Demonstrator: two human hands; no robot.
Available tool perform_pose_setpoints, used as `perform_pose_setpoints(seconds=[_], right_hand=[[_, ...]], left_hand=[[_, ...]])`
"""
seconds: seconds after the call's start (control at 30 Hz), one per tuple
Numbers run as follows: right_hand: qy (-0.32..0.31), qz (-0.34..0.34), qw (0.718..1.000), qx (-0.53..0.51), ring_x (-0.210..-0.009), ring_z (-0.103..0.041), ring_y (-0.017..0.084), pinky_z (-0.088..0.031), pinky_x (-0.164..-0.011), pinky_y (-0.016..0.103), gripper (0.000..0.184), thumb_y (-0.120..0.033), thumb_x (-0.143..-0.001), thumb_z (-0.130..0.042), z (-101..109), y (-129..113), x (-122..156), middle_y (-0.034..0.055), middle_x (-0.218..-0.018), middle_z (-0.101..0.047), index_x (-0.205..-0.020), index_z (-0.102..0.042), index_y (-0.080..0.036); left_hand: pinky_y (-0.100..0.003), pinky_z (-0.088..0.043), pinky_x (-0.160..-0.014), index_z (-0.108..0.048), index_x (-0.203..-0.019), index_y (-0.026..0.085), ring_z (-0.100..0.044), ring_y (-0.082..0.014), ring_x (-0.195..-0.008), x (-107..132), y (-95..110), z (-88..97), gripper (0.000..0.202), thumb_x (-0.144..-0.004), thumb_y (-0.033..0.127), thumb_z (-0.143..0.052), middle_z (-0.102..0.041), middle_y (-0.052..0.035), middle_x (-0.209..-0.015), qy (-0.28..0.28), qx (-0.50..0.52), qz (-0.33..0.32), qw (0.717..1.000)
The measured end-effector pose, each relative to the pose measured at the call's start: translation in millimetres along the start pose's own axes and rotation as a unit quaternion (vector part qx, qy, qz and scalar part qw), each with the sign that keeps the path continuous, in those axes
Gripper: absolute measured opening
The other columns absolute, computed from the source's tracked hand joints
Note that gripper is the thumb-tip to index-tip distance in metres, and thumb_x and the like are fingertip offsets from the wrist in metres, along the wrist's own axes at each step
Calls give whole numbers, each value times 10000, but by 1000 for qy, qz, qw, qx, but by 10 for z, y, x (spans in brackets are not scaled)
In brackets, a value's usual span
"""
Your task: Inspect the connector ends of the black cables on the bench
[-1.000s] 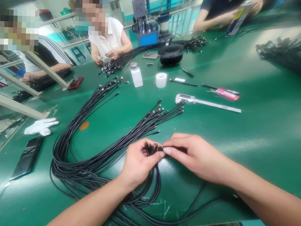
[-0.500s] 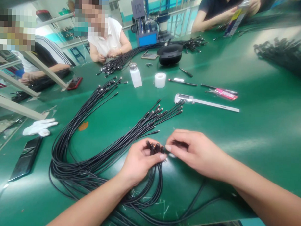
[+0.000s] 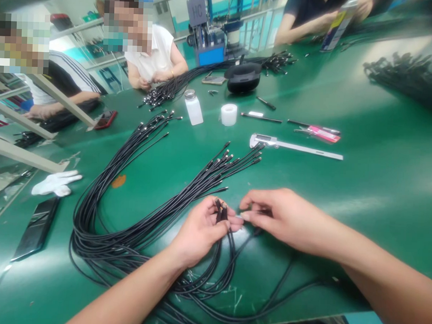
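Note:
My left hand (image 3: 202, 230) is closed round a small bunch of black cable ends (image 3: 221, 210), connectors pointing up between thumb and fingers. My right hand (image 3: 281, 216) pinches one black cable end just right of that bunch, its cable (image 3: 282, 282) trailing down toward the table's near edge. A large looped bundle of black cables (image 3: 103, 238) lies on the green table (image 3: 378, 186), with more loose ends (image 3: 237, 160) fanned out beyond my hands.
A digital caliper (image 3: 294, 146), white tape roll (image 3: 229, 114), small white bottle (image 3: 194, 107), pens and a pink tool (image 3: 323, 133) lie beyond. A white glove (image 3: 55, 182) and a dark phone (image 3: 38, 226) sit at left. Other people work on cables at the far side.
My right hand has drawn a single cable end slightly away from the bunch in my left hand, and my left hand has tilted the bunch more upright.

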State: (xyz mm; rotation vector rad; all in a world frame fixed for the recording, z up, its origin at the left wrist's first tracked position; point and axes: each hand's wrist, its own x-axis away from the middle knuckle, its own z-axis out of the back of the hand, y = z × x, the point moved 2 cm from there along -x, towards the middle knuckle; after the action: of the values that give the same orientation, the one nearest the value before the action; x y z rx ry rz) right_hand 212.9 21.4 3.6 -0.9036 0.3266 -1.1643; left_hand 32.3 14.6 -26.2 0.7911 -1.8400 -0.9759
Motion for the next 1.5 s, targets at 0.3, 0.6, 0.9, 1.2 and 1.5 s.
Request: perform_pose_setpoints(seconds=[0.3, 0.6, 0.9, 1.2, 1.5], right_hand=[[-125, 30, 986, 107, -570, -515, 104, -321, -555, 217, 184, -176, -793, -550, -50, 71, 35, 10, -632, -642, -695, -706, -187], [-248, 97, 960, 84, -449, -358, 57, -248, -476, 187, 198, -43, -680, -534, -81, -13, 164, -45, -495, -518, -608, -662, -175], [-170, 69, 980, 76, -686, -508, 117, -336, -587, 206, 116, -245, -803, -619, -35, 16, 86, 12, -814, -633, -904, -640, -193], [-81, 94, 991, -51, -960, -590, 142, -437, -868, 259, 336, -331, -986, -395, 38, -75, 10, 36, -1026, -672, -1088, -697, -224], [-37, 82, 994, -53, -813, -584, 108, -426, -763, 222, 309, -304, -970, -434, -12, -119, 19, 15, -888, -664, -896, -713, -195]], left_hand=[[-256, -550, -732, -537, -952, 109, -679, -136, -749, -24, 19, 49, 316, -748, 231, -745, -636, -47, -832, 7, 24, 22, 999], [-224, -514, -616, -513, -934, 124, -629, -100, -639, -22, 18, 56, 302, -765, 241, -735, -625, -24, -786, -7, 52, 26, 998], [-229, -517, -616, -532, -930, 122, -630, -99, -625, -26, 20, 61, 328, -735, 249, -764, -643, -28, -794, 4, 55, 26, 998], [-223, -527, -653, -607, -900, 100, -617, -84, -630, 7, 41, 35, 325, -683, 238, -805, -630, -14, -742, 50, 7, -20, 999], [-216, -516, -658, -590, -802, 112, -603, -87, -646, 42, 39, 13, 305, -658, 264, -812, -640, -5, -710, 96, -68, -46, 992]])
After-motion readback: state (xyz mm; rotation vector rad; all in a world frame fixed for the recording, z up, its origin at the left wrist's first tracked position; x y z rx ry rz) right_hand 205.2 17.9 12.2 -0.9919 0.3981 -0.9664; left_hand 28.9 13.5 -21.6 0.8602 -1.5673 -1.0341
